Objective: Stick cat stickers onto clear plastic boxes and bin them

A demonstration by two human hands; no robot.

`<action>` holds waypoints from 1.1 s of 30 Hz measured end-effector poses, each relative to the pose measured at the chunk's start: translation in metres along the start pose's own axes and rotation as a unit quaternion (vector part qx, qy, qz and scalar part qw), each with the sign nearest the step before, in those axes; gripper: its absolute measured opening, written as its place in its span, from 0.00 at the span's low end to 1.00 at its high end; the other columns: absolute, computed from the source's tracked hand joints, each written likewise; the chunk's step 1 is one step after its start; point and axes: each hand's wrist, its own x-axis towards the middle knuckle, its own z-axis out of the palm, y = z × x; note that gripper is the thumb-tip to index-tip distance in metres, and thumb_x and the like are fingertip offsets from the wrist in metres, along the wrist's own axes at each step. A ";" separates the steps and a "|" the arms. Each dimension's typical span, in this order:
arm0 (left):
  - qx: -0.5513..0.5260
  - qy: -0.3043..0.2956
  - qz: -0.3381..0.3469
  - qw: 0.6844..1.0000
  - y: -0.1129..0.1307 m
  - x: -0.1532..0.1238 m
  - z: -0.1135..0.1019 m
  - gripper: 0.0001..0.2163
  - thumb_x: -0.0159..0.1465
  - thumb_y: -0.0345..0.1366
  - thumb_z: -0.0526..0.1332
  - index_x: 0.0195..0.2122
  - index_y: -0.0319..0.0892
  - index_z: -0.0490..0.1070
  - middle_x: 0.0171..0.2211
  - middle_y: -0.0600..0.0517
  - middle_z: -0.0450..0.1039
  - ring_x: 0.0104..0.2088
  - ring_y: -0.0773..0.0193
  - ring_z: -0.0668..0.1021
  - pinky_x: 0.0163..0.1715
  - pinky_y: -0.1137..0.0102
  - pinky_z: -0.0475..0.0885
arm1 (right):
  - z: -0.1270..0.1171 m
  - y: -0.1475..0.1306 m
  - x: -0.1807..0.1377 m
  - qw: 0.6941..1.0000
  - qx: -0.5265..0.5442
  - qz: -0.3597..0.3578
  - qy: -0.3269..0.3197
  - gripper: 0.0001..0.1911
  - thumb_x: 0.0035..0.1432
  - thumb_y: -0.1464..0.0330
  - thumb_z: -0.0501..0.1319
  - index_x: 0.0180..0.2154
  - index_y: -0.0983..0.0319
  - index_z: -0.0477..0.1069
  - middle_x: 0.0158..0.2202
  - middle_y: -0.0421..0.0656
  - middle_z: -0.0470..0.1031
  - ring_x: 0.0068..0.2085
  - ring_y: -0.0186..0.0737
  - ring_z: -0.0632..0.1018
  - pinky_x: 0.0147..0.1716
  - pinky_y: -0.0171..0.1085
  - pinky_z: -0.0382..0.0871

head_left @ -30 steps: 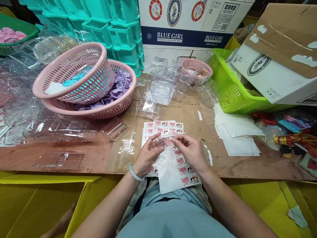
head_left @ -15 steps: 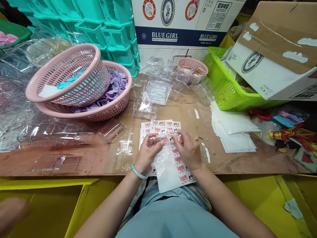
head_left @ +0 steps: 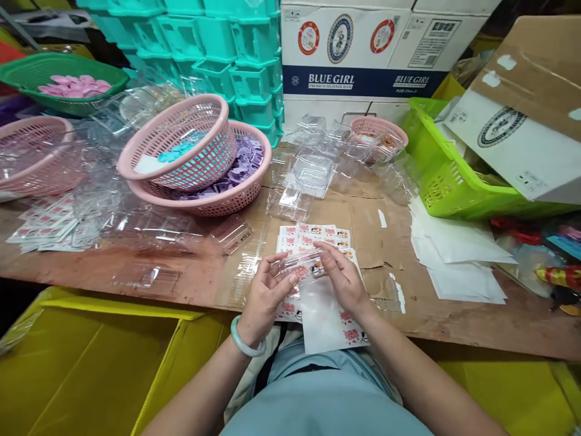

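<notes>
Between both hands is a small clear plastic case (head_left: 302, 264) with a red and orange cat sticker on it. My left hand (head_left: 267, 287), with a pale bangle at the wrist, grips its left end between thumb and fingers. My right hand (head_left: 342, 278) holds the right end, its thumb at the cat print. Beneath the hands lie sticker sheets (head_left: 354, 239) printed with red lettering and cats. A partly peeled white backing (head_left: 322, 324) hangs over the table's front edge.
Pink baskets (head_left: 136, 151) of blue and purple pieces stand left, beside clear plastic cases (head_left: 145, 227). Clear trays (head_left: 313, 169) lie ahead. White papers (head_left: 454, 254) and a lime-green basket (head_left: 454, 181) are right. Teal bins (head_left: 254, 85) and a beer carton (head_left: 358, 79) rise behind.
The head view has turned left, showing more baskets and sticker sheets there. The clear case has lifted slightly and tilted between my hands. The other person's blurred hand at lower left is gone.
</notes>
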 end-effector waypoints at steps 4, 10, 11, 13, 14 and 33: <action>0.058 0.064 0.053 0.995 0.004 -0.010 -0.041 0.21 0.57 0.39 0.67 0.50 0.47 0.62 0.50 0.47 0.71 0.48 0.59 0.77 0.51 0.62 0.70 | 0.037 0.005 0.004 0.996 -0.058 -0.046 -0.045 0.23 0.68 0.57 0.48 0.59 0.57 0.65 0.58 0.46 0.70 0.60 0.45 0.69 0.60 0.47 0.63; 0.372 0.167 0.255 0.877 0.018 0.014 -0.111 0.22 0.57 0.38 0.67 0.51 0.46 0.62 0.59 0.44 0.62 0.61 0.52 0.64 0.62 0.55 0.57 | 0.060 0.010 0.003 0.942 -0.208 -0.252 -0.079 0.25 0.65 0.67 0.53 0.63 0.60 0.57 0.58 0.52 0.69 0.59 0.46 0.70 0.58 0.49 0.66; 0.432 0.179 0.261 0.844 0.020 0.016 -0.117 0.22 0.57 0.39 0.66 0.51 0.45 0.63 0.60 0.43 0.61 0.62 0.50 0.62 0.62 0.52 0.54 | 0.054 0.012 0.001 0.932 -0.223 -0.274 -0.080 0.24 0.65 0.69 0.53 0.62 0.59 0.59 0.57 0.51 0.71 0.59 0.46 0.71 0.58 0.49 0.66; 0.517 0.214 0.281 0.780 0.020 0.015 -0.117 0.22 0.57 0.38 0.66 0.52 0.44 0.65 0.63 0.42 0.57 0.64 0.45 0.58 0.63 0.48 0.48 | 0.035 0.016 -0.006 0.924 -0.246 -0.286 -0.065 0.22 0.65 0.71 0.53 0.60 0.57 0.63 0.54 0.49 0.73 0.57 0.46 0.72 0.57 0.50 0.67; 0.529 0.229 0.297 0.761 0.018 0.013 -0.111 0.22 0.57 0.38 0.67 0.53 0.44 0.66 0.64 0.42 0.55 0.64 0.44 0.57 0.63 0.48 0.46 | 0.023 0.019 -0.010 0.925 -0.254 -0.280 -0.045 0.21 0.64 0.71 0.54 0.58 0.57 0.64 0.53 0.49 0.74 0.56 0.46 0.73 0.57 0.51 0.67; 0.240 -0.029 -0.078 0.967 -0.009 0.053 -0.006 0.33 0.45 0.36 0.73 0.53 0.42 0.65 0.33 0.54 0.70 0.22 0.73 0.71 0.20 0.76 0.67 | -0.019 0.060 -0.048 0.940 -0.263 -0.213 0.033 0.25 0.63 0.70 0.56 0.61 0.56 0.60 0.55 0.49 0.72 0.58 0.48 0.72 0.58 0.53 0.67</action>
